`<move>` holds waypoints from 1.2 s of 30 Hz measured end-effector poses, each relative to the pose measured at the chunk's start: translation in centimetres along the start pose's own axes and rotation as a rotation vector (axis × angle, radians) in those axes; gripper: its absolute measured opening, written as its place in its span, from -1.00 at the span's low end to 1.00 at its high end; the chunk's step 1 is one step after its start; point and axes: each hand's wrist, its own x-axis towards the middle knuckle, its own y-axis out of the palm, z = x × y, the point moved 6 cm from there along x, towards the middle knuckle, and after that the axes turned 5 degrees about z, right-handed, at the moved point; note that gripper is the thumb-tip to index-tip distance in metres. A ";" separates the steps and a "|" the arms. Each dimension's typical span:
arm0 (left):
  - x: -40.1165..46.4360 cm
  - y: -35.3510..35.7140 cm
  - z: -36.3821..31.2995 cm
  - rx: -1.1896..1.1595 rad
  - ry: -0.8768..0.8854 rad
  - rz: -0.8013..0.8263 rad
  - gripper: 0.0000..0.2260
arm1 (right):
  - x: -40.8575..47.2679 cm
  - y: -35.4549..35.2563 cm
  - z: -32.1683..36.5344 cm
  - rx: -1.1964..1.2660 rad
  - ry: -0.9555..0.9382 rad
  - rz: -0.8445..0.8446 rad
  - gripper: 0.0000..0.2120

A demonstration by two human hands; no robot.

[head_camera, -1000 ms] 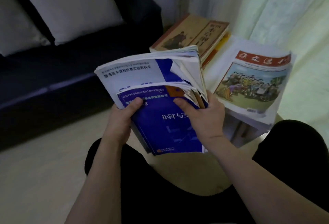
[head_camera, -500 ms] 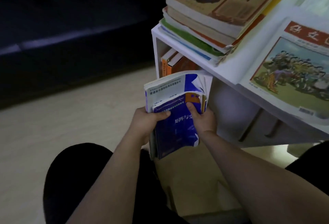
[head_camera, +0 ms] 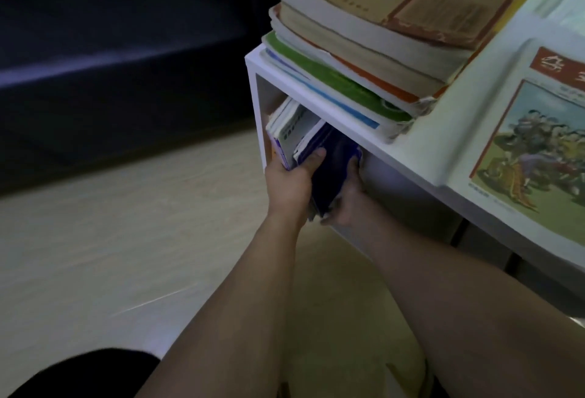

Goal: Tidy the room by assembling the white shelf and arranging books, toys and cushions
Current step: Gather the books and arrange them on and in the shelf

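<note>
My left hand [head_camera: 289, 184] and right hand [head_camera: 349, 204] clamp a bundle of blue paperbacks [head_camera: 329, 173] between them, fingers curled round its near edges. The bundle stands on edge, its long axis pointing away from me into the open compartment of the white shelf [head_camera: 348, 106]; its far half is already inside, beside upright books [head_camera: 286, 127] at the compartment's left wall. Above, on the shelf's top, lies a stack of books [head_camera: 364, 33]
</note>
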 end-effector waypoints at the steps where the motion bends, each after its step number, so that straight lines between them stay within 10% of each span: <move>1: 0.5 -0.1 0.5 0.004 0.017 0.009 -0.67 | -0.3 0.9 0.1 -0.009 -0.007 0.010 -0.02; 5: 1.9 -0.8 2.2 0.098 0.044 0.064 -0.66 | 2.1 2.0 1.4 0.051 -0.161 0.101 -0.33; 13: 3.8 -3.4 3.4 0.810 -0.085 -0.064 -0.52 | 4.3 3.7 4.1 0.059 -0.255 0.133 -0.28; 36: 3.5 -2.8 5.4 0.785 -0.057 0.065 -0.67 | 5.0 2.5 3.0 0.042 -0.235 0.052 -0.24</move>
